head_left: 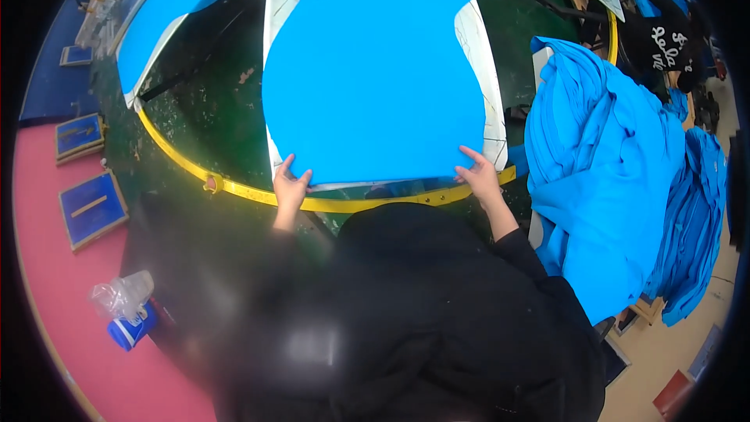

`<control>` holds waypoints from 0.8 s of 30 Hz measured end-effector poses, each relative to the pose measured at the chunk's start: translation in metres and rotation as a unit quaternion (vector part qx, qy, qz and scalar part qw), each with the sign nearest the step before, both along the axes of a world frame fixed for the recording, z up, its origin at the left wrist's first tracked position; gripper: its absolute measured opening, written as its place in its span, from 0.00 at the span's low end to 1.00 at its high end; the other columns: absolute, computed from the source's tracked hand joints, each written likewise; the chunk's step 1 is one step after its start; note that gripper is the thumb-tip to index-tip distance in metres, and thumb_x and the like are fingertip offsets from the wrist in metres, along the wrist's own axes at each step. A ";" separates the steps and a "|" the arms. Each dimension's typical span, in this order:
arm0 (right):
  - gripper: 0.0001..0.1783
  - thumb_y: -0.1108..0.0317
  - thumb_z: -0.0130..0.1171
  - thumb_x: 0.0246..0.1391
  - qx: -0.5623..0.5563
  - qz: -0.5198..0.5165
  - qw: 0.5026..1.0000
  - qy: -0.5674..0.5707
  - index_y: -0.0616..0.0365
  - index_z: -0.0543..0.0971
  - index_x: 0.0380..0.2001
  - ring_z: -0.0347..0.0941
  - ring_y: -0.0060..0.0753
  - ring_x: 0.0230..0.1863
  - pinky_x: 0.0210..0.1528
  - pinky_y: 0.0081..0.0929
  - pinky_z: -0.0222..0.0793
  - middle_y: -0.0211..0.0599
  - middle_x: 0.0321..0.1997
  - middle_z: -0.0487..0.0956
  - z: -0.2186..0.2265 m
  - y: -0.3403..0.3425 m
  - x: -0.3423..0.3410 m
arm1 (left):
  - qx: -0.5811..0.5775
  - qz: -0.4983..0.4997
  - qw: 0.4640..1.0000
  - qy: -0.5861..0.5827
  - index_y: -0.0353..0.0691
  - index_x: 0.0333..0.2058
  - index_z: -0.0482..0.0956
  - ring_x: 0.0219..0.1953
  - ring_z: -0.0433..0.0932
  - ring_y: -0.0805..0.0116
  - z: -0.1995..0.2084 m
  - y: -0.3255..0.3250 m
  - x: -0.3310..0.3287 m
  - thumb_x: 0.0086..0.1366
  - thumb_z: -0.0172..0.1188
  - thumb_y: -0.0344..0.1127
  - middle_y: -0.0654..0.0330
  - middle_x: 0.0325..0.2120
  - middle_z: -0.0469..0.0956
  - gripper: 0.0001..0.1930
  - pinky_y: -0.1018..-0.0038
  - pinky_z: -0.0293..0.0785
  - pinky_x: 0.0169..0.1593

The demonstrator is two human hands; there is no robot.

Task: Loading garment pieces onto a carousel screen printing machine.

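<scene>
A bright blue cut fabric panel lies flat on a white board in front of me, with a small white label mark near its upper left. My left hand is at the panel's near left corner, thumb and forefinger spread apart along its edge. At the near right corner is my right hand, its forefinger stretched out onto the fabric and the thumb apart. The fingers of both hands touch or nearly touch the cloth, and neither is wrapped round anything.
A yellow curved rail runs just before me. Blue fabric pieces hang piled at my right. Another board with a blue panel stands far left. Framed blue screens and a blue container lie on a pink surface. A person in black is far right.
</scene>
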State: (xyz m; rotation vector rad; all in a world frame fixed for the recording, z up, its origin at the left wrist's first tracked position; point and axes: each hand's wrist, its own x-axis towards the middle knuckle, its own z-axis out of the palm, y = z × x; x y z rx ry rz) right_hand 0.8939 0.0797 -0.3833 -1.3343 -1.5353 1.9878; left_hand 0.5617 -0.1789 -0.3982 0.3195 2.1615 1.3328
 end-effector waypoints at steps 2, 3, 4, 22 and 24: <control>0.28 0.81 0.59 0.47 0.008 -0.006 1.000 -0.005 0.57 0.69 0.54 0.74 0.23 0.24 0.28 0.19 0.71 0.36 0.31 0.77 -0.003 -0.002 0.003 | -0.036 -0.001 0.999 -0.022 0.31 0.54 0.64 0.24 0.74 0.73 0.010 0.005 0.003 0.51 0.63 0.22 0.56 0.41 0.66 0.30 0.80 0.72 0.17; 0.29 0.81 0.59 0.47 0.017 -0.006 1.000 -0.008 0.57 0.68 0.54 0.74 0.23 0.24 0.28 0.19 0.71 0.36 0.32 0.77 -0.005 -0.002 0.004 | -0.063 -0.029 0.997 0.036 0.31 0.55 0.64 0.26 0.75 0.70 0.013 0.008 0.007 0.51 0.64 0.23 0.54 0.43 0.65 0.31 0.77 0.73 0.20; 0.28 0.83 0.58 0.45 0.055 -0.013 0.998 -0.019 0.57 0.68 0.53 0.74 0.25 0.22 0.27 0.18 0.72 0.37 0.35 0.75 -0.008 -0.004 0.002 | -0.087 -0.060 0.990 0.094 0.31 0.55 0.63 0.29 0.76 0.66 0.014 0.012 0.010 0.50 0.64 0.24 0.52 0.45 0.65 0.32 0.75 0.75 0.23; 0.14 0.72 0.65 0.39 0.609 0.008 0.736 -0.296 0.55 0.77 0.34 0.70 0.39 0.34 0.35 0.32 0.68 0.36 0.30 0.71 0.235 -0.021 0.163 | 0.059 -0.258 0.915 0.305 0.45 0.57 0.62 0.48 0.67 0.61 0.016 0.086 0.122 0.52 0.63 0.31 0.57 0.49 0.67 0.33 0.67 0.69 0.43; 0.12 0.72 0.64 0.39 0.604 -0.001 0.724 -0.333 0.56 0.77 0.32 0.69 0.41 0.35 0.37 0.33 0.67 0.35 0.30 0.70 0.237 -0.019 0.183 | 0.062 -0.313 0.920 0.226 0.47 0.56 0.64 0.49 0.67 0.62 0.050 0.112 0.165 0.51 0.63 0.30 0.59 0.48 0.69 0.31 0.67 0.69 0.44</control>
